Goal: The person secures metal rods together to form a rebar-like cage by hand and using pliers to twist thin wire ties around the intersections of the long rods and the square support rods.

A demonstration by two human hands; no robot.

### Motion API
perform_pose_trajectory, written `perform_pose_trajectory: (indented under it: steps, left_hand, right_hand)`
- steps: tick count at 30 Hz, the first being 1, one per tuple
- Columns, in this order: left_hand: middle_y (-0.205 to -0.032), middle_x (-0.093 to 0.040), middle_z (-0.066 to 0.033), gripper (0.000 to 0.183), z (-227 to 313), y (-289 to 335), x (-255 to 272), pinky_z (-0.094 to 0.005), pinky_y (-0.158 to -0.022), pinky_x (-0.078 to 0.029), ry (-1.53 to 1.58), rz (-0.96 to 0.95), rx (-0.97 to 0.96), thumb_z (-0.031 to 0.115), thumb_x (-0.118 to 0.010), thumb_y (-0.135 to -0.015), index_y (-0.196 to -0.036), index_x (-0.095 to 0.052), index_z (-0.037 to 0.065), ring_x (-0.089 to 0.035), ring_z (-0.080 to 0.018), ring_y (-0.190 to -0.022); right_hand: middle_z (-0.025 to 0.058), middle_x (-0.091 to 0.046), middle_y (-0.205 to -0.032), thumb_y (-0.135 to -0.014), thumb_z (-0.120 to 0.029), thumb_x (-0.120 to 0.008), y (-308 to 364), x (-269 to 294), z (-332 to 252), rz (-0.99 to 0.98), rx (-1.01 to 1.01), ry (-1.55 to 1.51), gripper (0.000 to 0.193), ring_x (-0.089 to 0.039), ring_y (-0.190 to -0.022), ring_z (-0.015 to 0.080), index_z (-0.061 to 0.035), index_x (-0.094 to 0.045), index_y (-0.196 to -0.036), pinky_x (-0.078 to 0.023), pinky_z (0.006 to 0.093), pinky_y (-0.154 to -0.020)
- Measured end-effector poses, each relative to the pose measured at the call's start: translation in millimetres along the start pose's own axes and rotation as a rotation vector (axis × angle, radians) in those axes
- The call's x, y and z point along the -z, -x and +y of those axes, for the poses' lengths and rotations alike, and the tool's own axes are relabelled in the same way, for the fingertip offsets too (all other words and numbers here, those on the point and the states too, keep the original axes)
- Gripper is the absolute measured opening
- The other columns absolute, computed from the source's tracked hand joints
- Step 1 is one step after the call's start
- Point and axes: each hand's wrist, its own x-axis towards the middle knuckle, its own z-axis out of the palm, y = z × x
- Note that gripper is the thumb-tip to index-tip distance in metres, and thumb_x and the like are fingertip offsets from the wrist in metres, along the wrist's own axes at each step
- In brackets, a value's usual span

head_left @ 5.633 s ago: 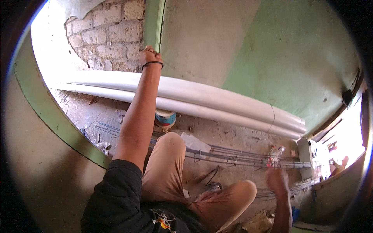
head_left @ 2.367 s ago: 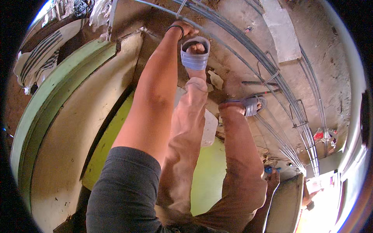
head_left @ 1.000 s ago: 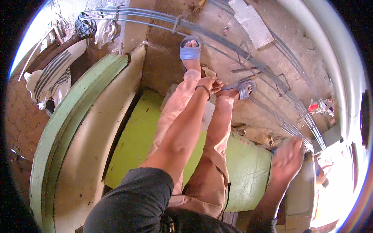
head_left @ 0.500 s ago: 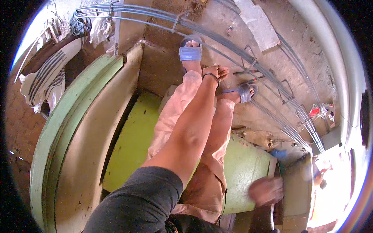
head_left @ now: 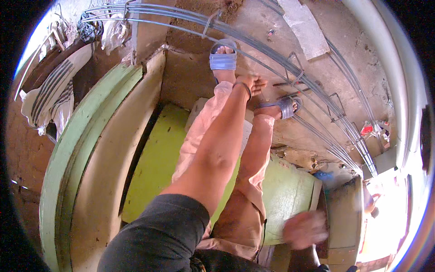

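My left hand (head_left: 251, 85), with a dark band at the wrist, reaches out over the bare floor between my two sandalled feet. Its fingers look apart, and I see nothing held in them. Closest to it are the blue-grey sandal (head_left: 223, 60) on my left foot and a short dark rod (head_left: 286, 83). Just beyond runs a long bundle of steel rebar (head_left: 260, 51) tied with bent wire stirrups (head_left: 296, 68). At the lower right my right hand (head_left: 306, 229) is smeared by motion, so its fingers cannot be made out.
Beneath my legs is a yellow-green painted surface (head_left: 152, 158). A pale green curved ledge (head_left: 68, 149) rises at the left. Striped cloth (head_left: 59, 90) hangs beyond it. A flat grey slab (head_left: 304, 28) lies past the rebar, and a bright opening (head_left: 385, 217) is at the right.
The fingers of my left hand have spread from a more closed shape, with the hand staying near the same spot. My right hand has shifted slightly left, still blurred.
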Motion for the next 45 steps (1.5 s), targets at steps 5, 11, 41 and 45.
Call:
perform_pose_trajectory:
  steps: [5, 11, 41, 45]
  left_hand:
    - [-0.094, -0.068, -0.0062, 0.015, -24.5, 24.1, 30.0, -0.0350, -0.072, -0.052, 0.218, 0.305, -0.070, 0.026, -0.050, -0.094, -0.095, -0.056, 0.012, -0.066, -0.0199, -0.082]
    - [-0.109, -0.062, -0.0184, 0.023, 20.3, -5.2, 6.8, -0.0453, -0.088, -0.051, 0.235, 0.104, -0.130, 0.023, -0.053, -0.093, -0.107, -0.052, 0.005, -0.062, -0.0314, -0.100]
    - [-0.067, -0.054, -0.0060, 0.025, -10.2, 87.8, -18.1, -0.0467, -0.073, -0.058, 0.739, 0.000, -0.166, 0.019, -0.034, -0.100, -0.089, -0.052, 0.005, -0.065, -0.0276, -0.070]
    - [-0.083, -0.055, -0.0058, 0.013, -13.8, 133.7, -43.7, -0.0486, -0.089, -0.052, 0.669, 0.001, -0.126, 0.018, -0.044, -0.098, -0.096, -0.048, 0.006, -0.061, -0.0267, -0.085]
  right_hand:
    - [0.0007, -0.048, -0.077, -0.093, -0.019, -0.055, 17.0, 105.0, -10.1, 1.124, 0.169, -0.665, 0.029, -0.040, -0.052, 0.0066, -0.0023, -0.052, -0.116, -0.038, 0.0251, -0.044]
    - [0.0018, -0.057, -0.064, -0.080, -0.005, -0.056, 13.8, 37.6, 94.3, 0.303, -0.521, 0.074, 0.013, -0.050, -0.050, 0.0085, -0.0068, -0.067, -0.085, -0.042, 0.0284, -0.049]
    - [0.0046, -0.059, -0.082, -0.096, -0.021, -0.048, 29.7, 80.3, -2.4, 0.899, 0.436, -0.891, 0.026, -0.055, -0.059, 0.0188, -0.0005, -0.056, -0.109, -0.046, 0.0333, -0.050]
    - [0.0086, -0.062, -0.079, -0.088, -0.013, -0.049, 3.0, 48.1, 27.5, 0.713, -0.174, 0.100, 0.021, -0.057, -0.063, 0.0202, -0.0007, -0.062, -0.100, -0.047, 0.0331, -0.058]
